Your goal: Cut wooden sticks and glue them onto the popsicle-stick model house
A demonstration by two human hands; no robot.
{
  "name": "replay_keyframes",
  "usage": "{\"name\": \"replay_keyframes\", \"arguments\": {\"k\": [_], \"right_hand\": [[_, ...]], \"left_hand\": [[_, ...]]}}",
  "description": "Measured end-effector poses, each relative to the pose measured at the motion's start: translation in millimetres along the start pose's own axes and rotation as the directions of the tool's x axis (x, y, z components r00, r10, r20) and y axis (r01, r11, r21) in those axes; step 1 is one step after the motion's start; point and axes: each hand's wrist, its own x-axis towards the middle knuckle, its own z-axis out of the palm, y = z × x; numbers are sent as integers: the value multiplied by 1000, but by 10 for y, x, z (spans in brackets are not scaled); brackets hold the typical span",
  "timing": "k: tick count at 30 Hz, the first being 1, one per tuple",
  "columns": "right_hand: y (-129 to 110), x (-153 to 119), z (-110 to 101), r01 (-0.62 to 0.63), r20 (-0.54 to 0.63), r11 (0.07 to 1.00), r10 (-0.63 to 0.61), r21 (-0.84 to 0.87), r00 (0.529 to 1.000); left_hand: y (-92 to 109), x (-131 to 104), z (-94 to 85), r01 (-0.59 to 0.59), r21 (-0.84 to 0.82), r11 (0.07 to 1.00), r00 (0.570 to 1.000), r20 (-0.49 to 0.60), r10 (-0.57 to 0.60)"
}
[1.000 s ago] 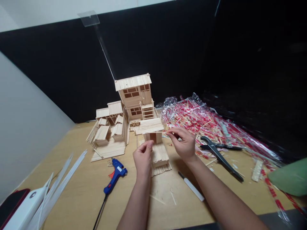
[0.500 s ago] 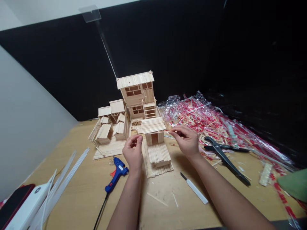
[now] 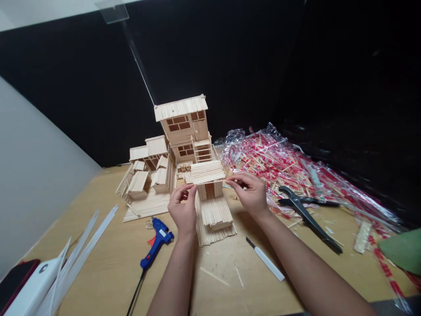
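Observation:
A thin wooden stick point(image 3: 215, 181) lies along the front eave of a small stick-built house point(image 3: 217, 211). My right hand point(image 3: 248, 193) pinches its right end between thumb and fingertips. At the left corner of the same roof, my left hand point(image 3: 183, 206) is closed in a pinch at the stick's other end; its fingers hide most of that end. The little house has a ribbed roof point(image 3: 208, 171), a doorway and a stepped front. Directly behind it rises a taller two-storey stick house point(image 3: 180, 116), with ladder-like rungs at its right.
Low stick huts point(image 3: 138, 182) stand at left. A blue glue gun point(image 3: 158, 241) lies beside my left forearm, glue sticks point(image 3: 95, 245) farther left. A white-handled craft knife point(image 3: 268, 263), black pliers point(image 3: 312, 224) and a heap of plastic-wrapped sticks point(image 3: 263, 153) are at right.
My right hand has moved slightly left, bringing the stick close against the roof's front edge. My left hand stays nearly in place at the corner. The whole view has shifted a little.

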Motion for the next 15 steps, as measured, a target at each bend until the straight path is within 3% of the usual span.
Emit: {"name": "replay_keyframes", "arguments": {"k": [15], "right_hand": [[-14, 45, 7, -103, 67, 994, 106, -38, 992]], "left_hand": [[49, -17, 20, -99, 67, 993, 995, -13, 100]]}}
